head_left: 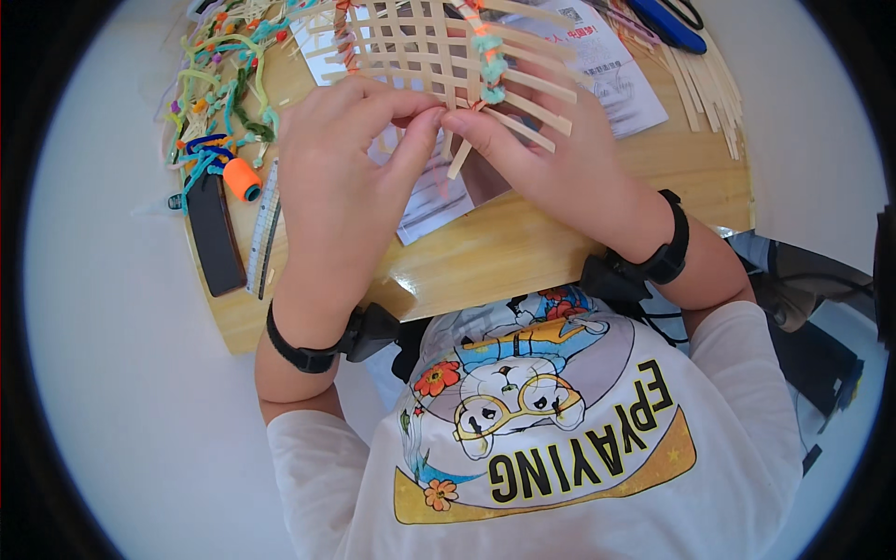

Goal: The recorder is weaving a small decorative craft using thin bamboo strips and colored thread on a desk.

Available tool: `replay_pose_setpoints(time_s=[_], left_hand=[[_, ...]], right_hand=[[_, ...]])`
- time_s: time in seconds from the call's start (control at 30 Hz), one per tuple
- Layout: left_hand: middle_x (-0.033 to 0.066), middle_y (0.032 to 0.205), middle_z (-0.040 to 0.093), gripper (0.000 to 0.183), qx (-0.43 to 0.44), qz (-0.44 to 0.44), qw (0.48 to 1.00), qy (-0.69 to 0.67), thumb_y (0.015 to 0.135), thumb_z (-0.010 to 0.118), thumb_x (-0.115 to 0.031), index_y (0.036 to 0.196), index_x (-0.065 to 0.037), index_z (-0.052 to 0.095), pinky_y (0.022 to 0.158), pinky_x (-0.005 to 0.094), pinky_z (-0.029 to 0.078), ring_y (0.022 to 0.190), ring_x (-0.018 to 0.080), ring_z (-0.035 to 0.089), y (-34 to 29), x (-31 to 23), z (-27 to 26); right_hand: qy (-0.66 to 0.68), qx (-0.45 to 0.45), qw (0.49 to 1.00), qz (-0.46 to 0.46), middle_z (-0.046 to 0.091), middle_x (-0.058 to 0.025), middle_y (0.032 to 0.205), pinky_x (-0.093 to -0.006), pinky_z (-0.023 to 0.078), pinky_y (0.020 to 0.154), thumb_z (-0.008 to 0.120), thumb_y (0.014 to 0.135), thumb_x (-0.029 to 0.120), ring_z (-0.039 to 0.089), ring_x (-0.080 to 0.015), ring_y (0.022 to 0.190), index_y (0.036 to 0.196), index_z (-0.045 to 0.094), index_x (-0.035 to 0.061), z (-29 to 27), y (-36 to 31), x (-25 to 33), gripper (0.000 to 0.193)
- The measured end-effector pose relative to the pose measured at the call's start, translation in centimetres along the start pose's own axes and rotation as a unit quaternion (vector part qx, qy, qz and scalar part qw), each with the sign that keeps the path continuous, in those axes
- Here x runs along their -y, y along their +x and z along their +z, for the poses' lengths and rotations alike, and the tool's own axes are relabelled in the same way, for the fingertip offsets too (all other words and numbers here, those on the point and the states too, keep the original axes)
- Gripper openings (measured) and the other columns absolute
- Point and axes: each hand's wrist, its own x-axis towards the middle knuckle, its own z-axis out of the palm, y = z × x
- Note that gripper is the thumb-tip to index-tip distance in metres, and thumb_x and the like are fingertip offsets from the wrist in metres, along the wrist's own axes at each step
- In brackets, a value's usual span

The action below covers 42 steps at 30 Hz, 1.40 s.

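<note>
Pale flat strips are woven into an open lattice [434, 42] at the top of the view, with loose strip ends sticking out to the right. Fuzzy mint-green yarn [491, 67] wraps its right edge, and brown-orange wrapping runs down the left one. My right hand [560, 154] grips the lattice near its lower right corner, thumb in front and fingers behind the strips. At that same corner, my left hand [341, 154] pinches thumb and forefinger together, tips meeting my right thumb. Whatever sits between those fingertips is too small to make out. A bit of orange thread shows beside them.
Printed sheets [630, 93] lie under the work. Left on the wooden table [467, 266] are colourful yarn pieces [229, 56], an orange thread spool [243, 179], a dark block [215, 233] and a ruler [264, 229]. Blue-handled scissors [667, 23] and loose strips [705, 93] lie far right.
</note>
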Motion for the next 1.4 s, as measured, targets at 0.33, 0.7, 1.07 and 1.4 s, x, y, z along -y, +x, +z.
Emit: replay_pose_setpoints(time_s=[0.33, 0.7, 1.07, 1.4], left_hand=[[0.0028, 0.075, 0.058, 0.009, -0.017, -0.01, 0.998, -0.052, 0.072, 0.07, -0.01, 0.077, -0.008, 0.063, 0.073, 0.0334, 0.04, 0.076, 0.0216, 0.055, 0.4, 0.7, 1.2], [0.0028, 0.076, 0.06, 0.007, -0.031, -0.041, 0.996, -0.079, 0.076, 0.069, -0.011, 0.08, -0.007, 0.066, 0.075, 0.032, 0.041, 0.075, 0.0196, 0.056, 0.4, 0.6, 0.7], [0.0037, 0.076, 0.062, 0.007, -0.004, -0.083, 0.991, -0.101, 0.075, 0.07, -0.01, 0.082, -0.008, 0.07, 0.073, 0.0318, 0.043, 0.076, 0.0192, 0.055, 0.3, -0.2, 0.7], [0.0051, 0.083, 0.061, 0.008, 0.014, -0.059, 0.976, -0.207, 0.076, 0.065, -0.005, 0.081, -0.003, 0.058, 0.073, 0.0291, 0.043, 0.077, 0.0159, 0.054, 0.4, 1.2, 0.8]], right_hand=[[-0.136, 0.013, 0.985, -0.107, 0.064, -0.0148, 0.102, -0.037, 0.052, 0.069, 0.063, 0.087, 0.019, 0.064, -0.0341, 0.086, 0.134, 0.041, 0.0077, -0.1, 0.0, -0.3, 0.053], [-0.102, -0.026, 0.989, -0.1, 0.066, -0.0141, 0.1, -0.0329, 0.053, 0.072, 0.066, 0.087, 0.02, 0.067, -0.0285, 0.085, 0.129, 0.045, 0.0043, -0.9, 0.2, -0.7, 0.049], [-0.124, -0.017, 0.986, -0.114, 0.064, -0.0112, 0.085, -0.0375, 0.049, 0.06, 0.062, 0.088, 0.021, 0.063, -0.0296, 0.071, 0.131, 0.045, 0.0108, -0.1, 0.1, -0.2, 0.047], [-0.086, -0.044, 0.987, -0.129, 0.064, -0.0122, 0.113, -0.0291, 0.05, 0.084, 0.072, 0.081, 0.012, 0.062, -0.0232, 0.101, 0.102, 0.067, -0.0018, -0.6, 0.5, -0.7, 0.026]])
